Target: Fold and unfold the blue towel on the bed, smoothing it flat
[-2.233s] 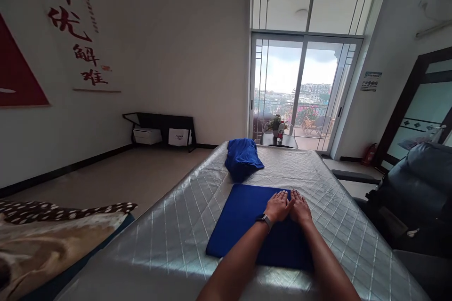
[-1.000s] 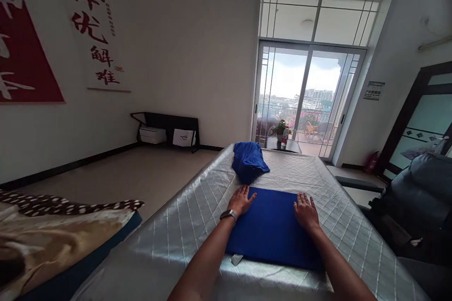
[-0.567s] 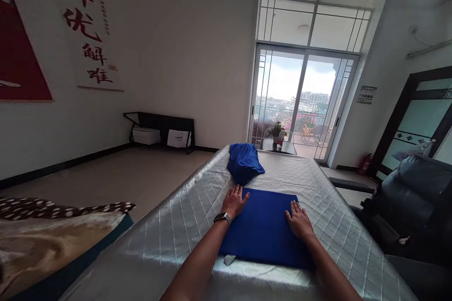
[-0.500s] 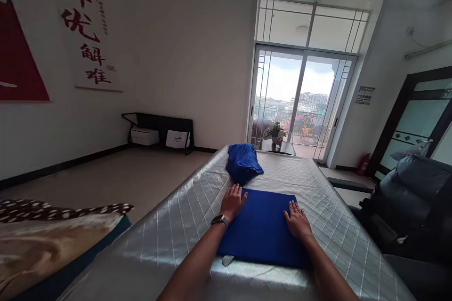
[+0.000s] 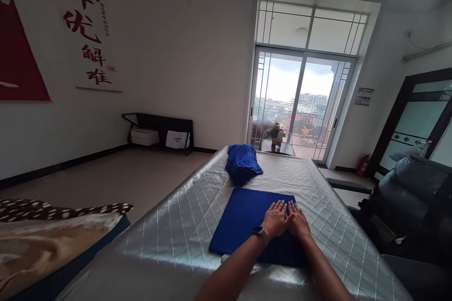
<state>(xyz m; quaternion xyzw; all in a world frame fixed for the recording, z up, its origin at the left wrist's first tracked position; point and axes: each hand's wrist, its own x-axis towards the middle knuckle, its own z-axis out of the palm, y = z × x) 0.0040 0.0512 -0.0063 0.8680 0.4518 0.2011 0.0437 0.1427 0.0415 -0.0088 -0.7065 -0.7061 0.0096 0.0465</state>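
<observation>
A folded blue cloth (image 5: 243, 218) lies as a flat rectangle on a table with a silver quilted cover (image 5: 176, 230). My left hand (image 5: 276, 218) rests flat on the right half of the folded cloth, its fingers stretched out; a watch is on that wrist. Right beside it, my right hand (image 5: 298, 220) lies flat near the cloth's right edge, fingers extended. The two thumbs meet or overlap. Beyond the folded piece, a crumpled blue cloth (image 5: 243, 163) sits at the far left of the table. A small pale tag peeks out at the folded cloth's near edge, partly behind my left forearm.
A black leather chair (image 5: 413, 202) stands to the right of the table. At the left is a patterned blanket (image 5: 60, 244). Past the far end are a small table with a bottle (image 5: 278, 139) and sliding glass doors (image 5: 300, 103). A black low rack (image 5: 160, 127) stands by the wall.
My left hand has moved right across the folded cloth, from its left edge to beside my right hand. The right hand has stayed nearly in place.
</observation>
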